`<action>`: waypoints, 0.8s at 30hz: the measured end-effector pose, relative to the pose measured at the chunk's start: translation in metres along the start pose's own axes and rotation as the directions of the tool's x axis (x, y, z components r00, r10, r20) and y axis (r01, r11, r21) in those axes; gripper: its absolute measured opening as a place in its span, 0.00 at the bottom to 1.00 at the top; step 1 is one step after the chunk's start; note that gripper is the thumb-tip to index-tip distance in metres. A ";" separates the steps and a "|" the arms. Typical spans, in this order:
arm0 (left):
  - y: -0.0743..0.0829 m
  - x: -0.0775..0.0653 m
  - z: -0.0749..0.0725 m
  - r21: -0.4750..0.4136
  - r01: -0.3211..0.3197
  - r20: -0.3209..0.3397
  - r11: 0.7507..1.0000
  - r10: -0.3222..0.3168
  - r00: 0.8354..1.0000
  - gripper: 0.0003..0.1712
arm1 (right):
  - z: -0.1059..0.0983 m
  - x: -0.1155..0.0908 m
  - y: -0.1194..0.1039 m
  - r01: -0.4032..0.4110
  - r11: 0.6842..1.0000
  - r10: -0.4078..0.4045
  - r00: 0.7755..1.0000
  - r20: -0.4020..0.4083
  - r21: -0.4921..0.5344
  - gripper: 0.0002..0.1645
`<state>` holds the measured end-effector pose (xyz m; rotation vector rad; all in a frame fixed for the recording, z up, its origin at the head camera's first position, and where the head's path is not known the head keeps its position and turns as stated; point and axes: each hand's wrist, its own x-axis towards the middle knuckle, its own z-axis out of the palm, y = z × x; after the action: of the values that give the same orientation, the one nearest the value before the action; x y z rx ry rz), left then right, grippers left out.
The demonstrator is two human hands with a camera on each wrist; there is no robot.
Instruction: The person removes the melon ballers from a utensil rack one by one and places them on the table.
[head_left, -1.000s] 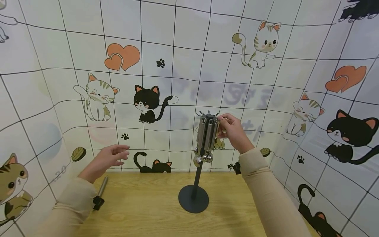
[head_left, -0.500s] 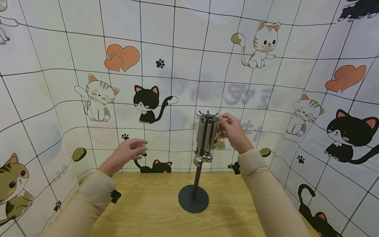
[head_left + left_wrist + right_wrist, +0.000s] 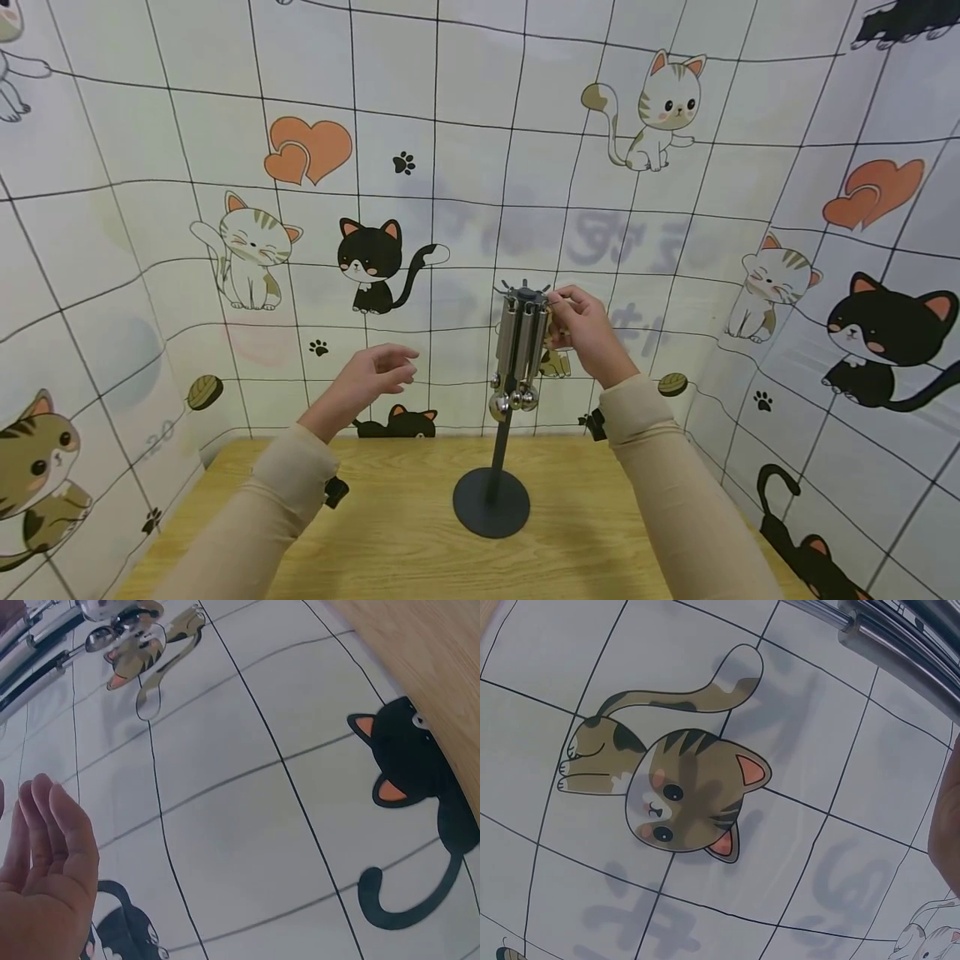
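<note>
A dark utensil stand (image 3: 491, 502) with a round base stands upright on the table. Several long metal utensils (image 3: 520, 342) hang from the hooks at its top, handles up and small shiny rounded ends down; their exact kind is unclear. My right hand (image 3: 588, 329) is at the stand's top right, thumb and index finger pinching the upper end of a utensil by a hook. In the right wrist view, metal handles (image 3: 900, 652) cross the upper right corner; the fingertips are out of frame. Left of the stand, my left hand (image 3: 49, 877) hovers, fingers loosely extended, holding nothing.
The light wooden table (image 3: 405, 558) carries the stand. A white gridded sheet (image 3: 465, 150) printed with cats and hearts hangs behind it and along both sides. Dark wrist cameras (image 3: 335, 492) stick out beneath the beige sleeves.
My left hand has moved right, towards the stand. A grey rod seen beside the left sleeve one second ago is now out of sight. My right hand stays at the stand's top.
</note>
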<state>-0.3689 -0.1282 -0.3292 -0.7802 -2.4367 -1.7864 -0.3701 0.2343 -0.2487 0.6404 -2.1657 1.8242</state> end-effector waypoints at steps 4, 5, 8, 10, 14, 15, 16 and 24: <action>0.007 0.007 0.014 -0.009 -0.032 -0.019 0.999 0.032 0.999 0.23 | 0.000 0.000 0.001 0.007 1.000 -0.008 1.000 0.005 0.013 0.18; 0.009 0.009 0.018 -0.011 -0.038 -0.025 0.999 0.037 0.999 0.23 | 0.000 0.000 0.001 0.009 1.000 -0.009 1.000 0.006 0.015 0.18; 0.017 0.013 0.029 -0.002 -0.058 -0.022 0.998 0.058 0.998 0.22 | 0.000 0.001 0.002 0.010 1.000 -0.010 1.000 0.004 0.017 0.18; 0.022 0.015 0.037 0.003 -0.066 -0.018 0.998 0.066 0.998 0.22 | 0.000 0.001 0.003 0.012 1.000 -0.012 1.000 0.006 0.017 0.18; 0.027 0.020 0.048 0.001 -0.084 -0.006 0.996 0.084 0.996 0.21 | 0.001 0.002 0.004 0.011 1.000 -0.011 1.000 0.011 0.018 0.18; 0.028 0.022 0.051 -0.003 -0.090 -0.007 0.996 0.090 0.996 0.20 | 0.001 0.002 0.003 0.010 1.000 -0.010 1.000 0.011 0.018 0.18; 0.029 0.023 0.053 -0.006 -0.096 -0.006 0.995 0.096 0.995 0.20 | 0.001 0.002 0.003 0.007 1.000 -0.007 1.000 0.009 0.019 0.18; 0.037 0.032 0.070 -0.033 -0.120 -0.009 0.992 0.119 0.993 0.20 | 0.000 0.001 -0.001 0.012 0.999 -0.013 1.000 -0.010 -0.044 0.16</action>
<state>-0.3633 -0.0452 -0.3107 -0.8999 -2.3078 -1.7872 -0.3701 0.2336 -0.2471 0.6318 -2.1836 1.7646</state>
